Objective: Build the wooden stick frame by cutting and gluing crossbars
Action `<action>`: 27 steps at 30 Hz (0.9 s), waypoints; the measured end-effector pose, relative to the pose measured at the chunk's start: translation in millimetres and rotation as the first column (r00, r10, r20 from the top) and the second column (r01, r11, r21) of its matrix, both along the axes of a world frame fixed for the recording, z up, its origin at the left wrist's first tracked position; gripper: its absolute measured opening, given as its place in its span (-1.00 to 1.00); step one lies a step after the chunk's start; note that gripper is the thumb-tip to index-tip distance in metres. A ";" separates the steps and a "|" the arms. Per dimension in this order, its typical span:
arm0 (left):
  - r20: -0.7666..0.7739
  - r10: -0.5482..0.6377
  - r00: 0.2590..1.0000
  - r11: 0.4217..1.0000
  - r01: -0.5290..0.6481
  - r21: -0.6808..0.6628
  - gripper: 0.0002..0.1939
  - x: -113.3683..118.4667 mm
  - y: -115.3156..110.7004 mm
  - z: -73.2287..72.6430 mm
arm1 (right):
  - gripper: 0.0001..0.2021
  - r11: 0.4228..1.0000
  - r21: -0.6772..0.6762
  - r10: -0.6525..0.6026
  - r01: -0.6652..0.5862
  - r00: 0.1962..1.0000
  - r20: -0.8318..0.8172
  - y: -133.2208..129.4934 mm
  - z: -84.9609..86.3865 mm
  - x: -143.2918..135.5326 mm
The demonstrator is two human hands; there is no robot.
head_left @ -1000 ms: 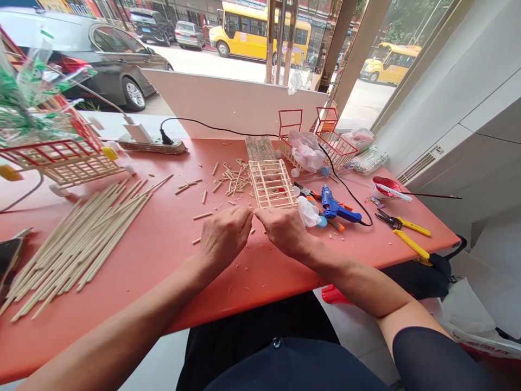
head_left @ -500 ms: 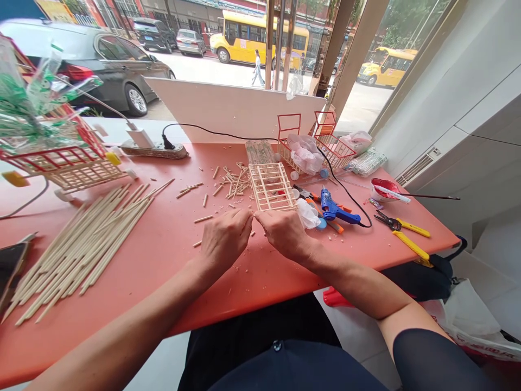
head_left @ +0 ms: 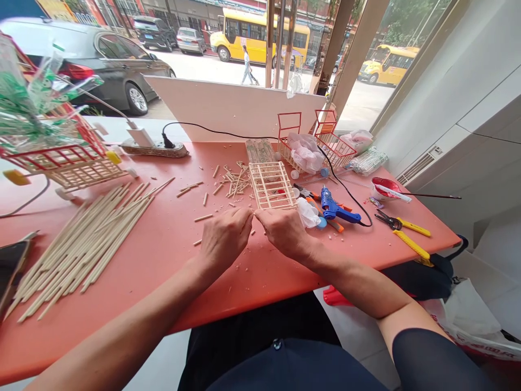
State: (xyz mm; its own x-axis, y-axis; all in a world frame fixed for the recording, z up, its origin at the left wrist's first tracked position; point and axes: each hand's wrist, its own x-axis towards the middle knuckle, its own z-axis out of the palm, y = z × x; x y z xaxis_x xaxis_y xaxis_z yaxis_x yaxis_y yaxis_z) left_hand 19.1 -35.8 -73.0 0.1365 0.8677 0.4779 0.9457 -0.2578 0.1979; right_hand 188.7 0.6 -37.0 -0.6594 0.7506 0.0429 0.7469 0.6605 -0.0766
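My left hand (head_left: 227,234) and my right hand (head_left: 285,232) are closed, their fingertips nearly meeting above the front part of the red table. Whatever they pinch is hidden by the fingers or too small to name. Just beyond my right hand is a lattice of thin wooden sticks (head_left: 272,184). Short cut stick pieces (head_left: 236,182) lie scattered behind my left hand. To the right of my right hand are a crumpled white plastic bag (head_left: 308,213) and a blue glue gun (head_left: 334,210).
Long wooden sticks (head_left: 87,239) lie in a pile on the left. A red-rimmed stick cart (head_left: 61,171) holds green-and-clear plastic wrappers behind them. Yellow-handled pliers (head_left: 411,244) and a red-stained cup (head_left: 385,188) are on the right. A black cord (head_left: 228,130) runs along the back.
My hands stay closed together in nearly the same place. Outside the window, a walking person has moved to the left. The things on the table have not visibly moved.
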 end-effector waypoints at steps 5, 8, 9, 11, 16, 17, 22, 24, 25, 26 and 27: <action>-0.017 0.017 1.000 1.000 -0.017 -0.013 -0.66 1.4 -0.4 1.6 | -0.69 1.000 0.010 0.005 -0.005 1.000 0.011 0.4 2.1 -0.3; -0.031 0.023 0.999 0.999 -0.025 -0.041 -0.67 1.6 -1.1 4.3 | -0.69 1.000 0.000 0.000 0.000 1.000 0.022 -0.9 6.5 -0.3; -0.035 0.028 0.999 0.998 -0.031 -0.061 -0.68 1.3 -1.6 5.7 | -0.69 1.000 -0.006 -0.003 0.003 1.000 0.025 -1.3 8.0 -0.2; -0.033 0.036 0.999 0.993 -0.040 -0.114 -0.69 0.2 -2.8 8.9 | -0.69 1.000 -0.016 -0.011 0.011 0.999 0.032 -1.9 10.1 0.1; 0.075 0.037 0.996 0.970 -0.018 -0.241 -0.66 -9.6 -6.3 19.0 | -0.70 1.000 0.013 -0.019 0.019 1.000 0.022 0.9 7.4 2.0; 0.115 0.046 0.992 0.967 -0.015 -0.254 -0.64 -13.6 -6.9 22.3 | -0.70 0.999 0.030 -0.019 0.019 1.000 0.016 1.8 6.4 2.6; 0.280 0.107 0.954 0.977 -0.050 -0.206 -0.59 -42.5 -11.2 46.7 | -0.64 0.999 0.035 0.019 -0.020 0.999 0.027 1.6 10.1 5.7; 0.274 0.136 0.952 0.983 -0.095 -0.160 -0.64 -55.5 -14.6 53.1 | -0.64 0.999 0.012 0.032 -0.032 0.998 0.053 -2.3 16.1 6.4; 0.251 0.156 0.955 0.981 -0.120 -0.155 -0.67 -61.5 -16.5 53.6 | -0.65 1.000 0.000 0.031 -0.031 0.997 0.071 -5.1 19.5 6.6; 0.224 0.177 0.958 0.976 -0.142 -0.165 -0.69 -67.1 -18.6 51.9 | -0.65 0.999 -0.015 0.031 -0.030 0.995 0.092 -8.2 22.9 6.8; 0.200 0.188 0.962 0.970 -0.150 -0.191 -0.71 -72.0 -20.7 48.1 | -0.65 0.999 -0.034 0.035 -0.032 0.993 0.114 -11.6 26.2 7.2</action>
